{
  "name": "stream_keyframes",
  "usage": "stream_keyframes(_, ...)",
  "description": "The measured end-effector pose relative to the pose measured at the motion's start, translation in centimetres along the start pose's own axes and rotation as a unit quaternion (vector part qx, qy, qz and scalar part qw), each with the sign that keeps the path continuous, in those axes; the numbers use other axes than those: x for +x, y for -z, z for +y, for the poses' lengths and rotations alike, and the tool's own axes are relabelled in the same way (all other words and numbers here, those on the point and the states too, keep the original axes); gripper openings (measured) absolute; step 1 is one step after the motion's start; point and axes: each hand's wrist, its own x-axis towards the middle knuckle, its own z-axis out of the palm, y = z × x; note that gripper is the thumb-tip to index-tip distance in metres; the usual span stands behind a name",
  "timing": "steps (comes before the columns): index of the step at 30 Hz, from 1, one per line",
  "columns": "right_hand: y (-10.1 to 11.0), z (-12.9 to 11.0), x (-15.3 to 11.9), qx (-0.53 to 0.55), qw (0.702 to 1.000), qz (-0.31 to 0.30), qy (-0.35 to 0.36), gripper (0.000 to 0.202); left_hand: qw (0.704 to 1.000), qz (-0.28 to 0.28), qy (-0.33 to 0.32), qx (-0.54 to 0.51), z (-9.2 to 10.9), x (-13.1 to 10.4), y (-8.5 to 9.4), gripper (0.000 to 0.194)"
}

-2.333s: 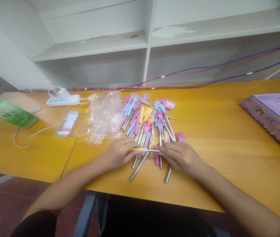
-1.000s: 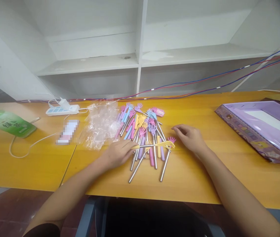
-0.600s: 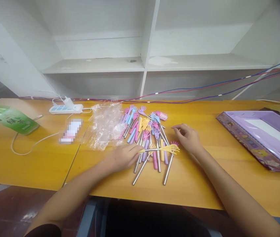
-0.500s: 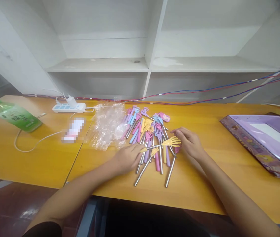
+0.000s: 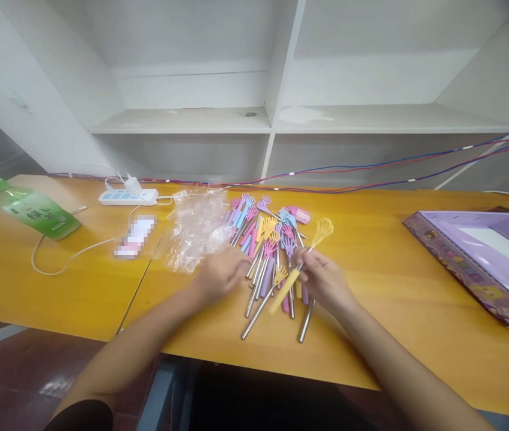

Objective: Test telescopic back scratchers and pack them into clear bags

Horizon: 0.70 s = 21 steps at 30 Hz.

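A yellow back scratcher (image 5: 285, 291) with a hand-shaped head is pinched in my right hand (image 5: 323, 278) by its metal rod, tilted above the pile, its head pointing away to the right. My left hand (image 5: 222, 272) is at the pile's left side, fingers curled and blurred; whether they touch anything is hidden. Under and between the hands lies a heap of back scratchers (image 5: 270, 245) in pink, purple, blue and yellow, with metal rods. Crumpled clear plastic bags (image 5: 195, 227) lie beside the heap, just beyond my left hand.
A purple patterned box (image 5: 447, 251) sits at the right. On the left are a green bottle (image 5: 34, 209) lying tilted, a blurred phone (image 5: 136, 236) with a white cable, and a power strip (image 5: 124, 196). White shelving (image 5: 182, 120) stands behind, with blue and red wires.
The yellow back scratcher has passed from my left hand to my right hand. My left hand has drawn back left, and my right hand has moved slightly left and nearer.
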Motion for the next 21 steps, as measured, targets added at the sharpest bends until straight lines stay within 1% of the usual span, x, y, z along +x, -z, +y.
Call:
stream_keyframes(1, 0.7, -0.4, 0.4, 0.03, 0.999, 0.022, 0.019, 0.044, 0.997, 0.047, 0.025, 0.046, -1.1, 0.4, 0.7, 0.021)
stream_keyframes(2, 1.3, -0.8, 0.7, 0.059, 0.997, 0.039, 0.039, 0.044, 0.991, 0.076, 0.057, 0.095, -2.3, 0.8, 1.4, 0.019)
stream_keyframes(3, 2.0, -1.2, 1.0, 0.083, 0.994, 0.051, 0.054, 0.044, 0.982, 0.09, 0.096, 0.135, -3.4, 1.1, 1.9, 0.019)
stream_keyframes(4, 2.6, -1.5, 1.2, 0.101, 0.991, 0.062, 0.062, 0.044, 0.975, 0.083, 0.128, 0.159, -4.3, 1.3, 2.3, 0.025)
stream_keyframes(5, 3.1, -1.8, 1.3, 0.114, 0.989, 0.074, 0.063, 0.045, 0.971, 0.066, 0.158, 0.167, -5.2, 1.5, 2.5, 0.034)
stream_keyframes(7, 3.8, -1.9, 1.4, 0.129, 0.986, 0.091, 0.051, 0.045, 0.967, 0.02, 0.204, 0.149, -6.2, 1.5, 2.4, 0.05)
stream_keyframes(8, 3.9, -1.8, 1.4, 0.134, 0.985, 0.099, 0.047, 0.045, 0.967, 0.004, 0.218, 0.133, -6.5, 1.5, 2.2, 0.052)
stream_keyframes(9, 4.0, -1.7, 1.3, 0.135, 0.984, 0.105, 0.048, 0.046, 0.967, -0.004, 0.225, 0.119, -6.6, 1.5, 2.0, 0.05)
stream_keyframes(12, 3.8, -1.2, 1.2, 0.126, 0.984, 0.107, 0.063, 0.046, 0.972, 0.015, 0.214, 0.095, -6.5, 1.3, 1.5, 0.036)
stream_keyframes(16, 3.3, -0.8, 1.2, 0.111, 0.988, 0.089, 0.064, 0.046, 0.979, 0.065, 0.18, 0.07, -5.6, 1.1, 1.4, 0.03)
stream_keyframes(18, 3.0, -0.7, 1.2, 0.098, 0.988, 0.088, 0.075, 0.048, 0.981, 0.108, 0.143, 0.073, -5.0, 1.0, 1.4, 0.023)
stream_keyframes(21, 2.7, -0.7, 1.2, 0.092, 0.986, 0.095, 0.098, 0.053, 0.975, 0.184, 0.088, 0.084, -4.0, 0.9, 1.4, 0.01)
